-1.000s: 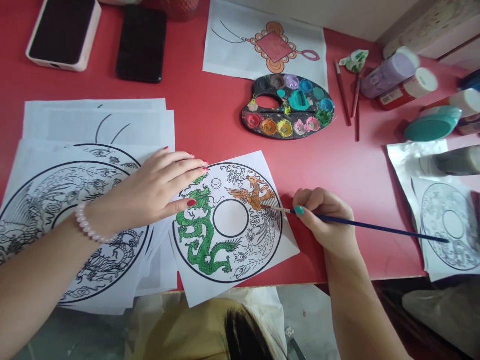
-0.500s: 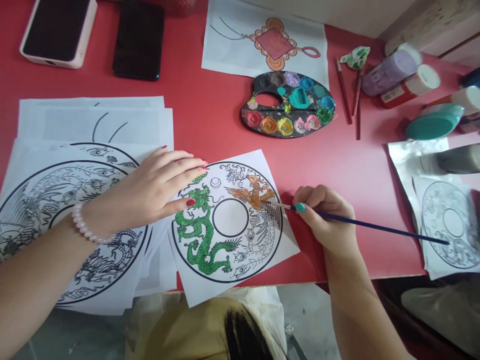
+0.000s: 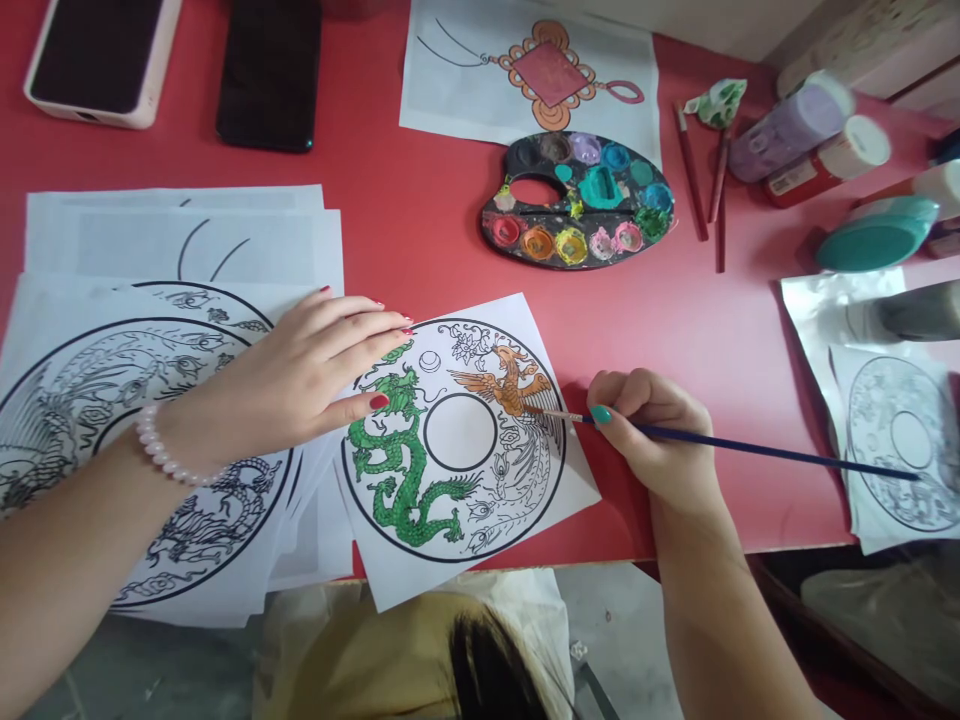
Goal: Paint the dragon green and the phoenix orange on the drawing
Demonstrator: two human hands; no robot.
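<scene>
My right hand [image 3: 656, 430] pinches a thin paintbrush with a dark blue handle [image 3: 750, 447]. Its tip touches the orange-painted phoenix [image 3: 514, 385] on a printed sheet [image 3: 390, 585]. A dragon [image 3: 409, 470] painted green fills the left side of the same ring design, and the long tail feathers below the phoenix are uncoloured. Flat and with fingers stretched out, my left hand [image 3: 300, 370] lies across the sheet's left edge and a stack of printed sheets [image 3: 247, 560]. Its fingertips cover the top of the dragon.
Beyond the sheet lies a black paint palette [image 3: 517, 245] with several colours, beside a painted knot picture [image 3: 450, 100]. Two phones, a white-cased one [image 3: 105, 50] and a black one [image 3: 270, 75], lie at back left. Brushes [image 3: 694, 180], paint bottles [image 3: 787, 130] and another printed sheet [image 3: 862, 420] are at right.
The brush tip has shifted very slightly along the phoenix's lower body. My left hand stays in place, and the whole view has moved a little.
</scene>
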